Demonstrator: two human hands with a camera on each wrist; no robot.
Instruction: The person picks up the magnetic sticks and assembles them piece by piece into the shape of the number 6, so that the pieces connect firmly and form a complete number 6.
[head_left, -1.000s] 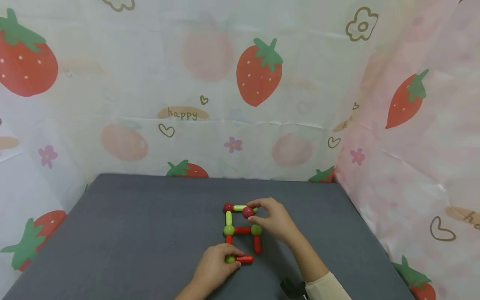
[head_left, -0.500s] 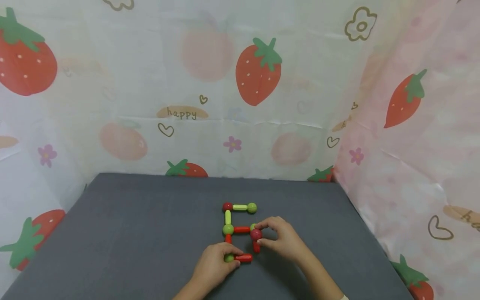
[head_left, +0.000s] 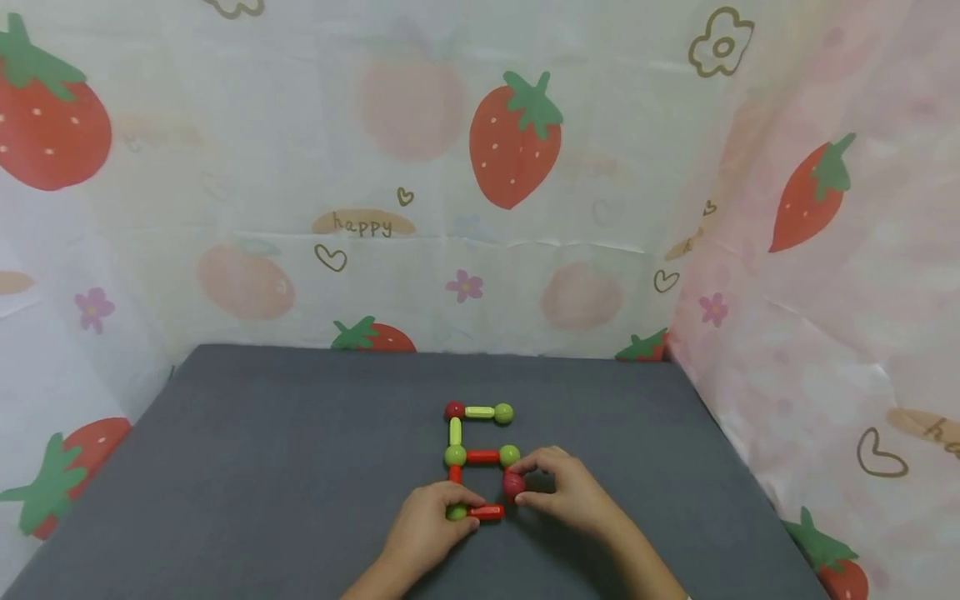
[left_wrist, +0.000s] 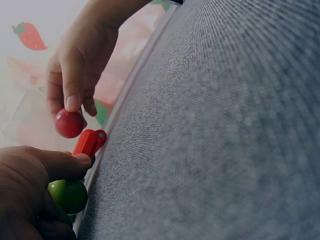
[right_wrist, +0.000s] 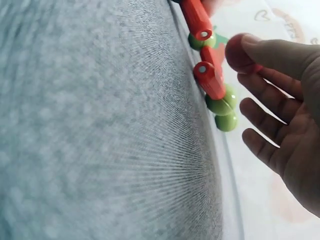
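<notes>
My right hand [head_left: 573,496] pinches a red ball [head_left: 513,485] between thumb and fingertips, held above the table by the loose end of a red rod; the right wrist view shows the ball [right_wrist: 242,54] apart from the rods. My left hand [head_left: 429,527] grips a red magnetic building rod [head_left: 489,512] at its joint with a green ball [left_wrist: 69,196], which its fingers partly cover. Connected to these, a flat figure of rods and balls lies on the table, with a red rod [head_left: 483,457], yellow-green rods [head_left: 455,432], green balls [head_left: 509,455] and a red corner ball [head_left: 454,410].
A dark grey cloth covers the table [head_left: 300,450]. Behind and beside it hang white and pink sheets [head_left: 420,275] printed with strawberries, hearts and flowers.
My right hand has carried the red ball from the figure's far right corner toward me, past the middle green ball, to the lower red rod. The left hand has stayed in place.
</notes>
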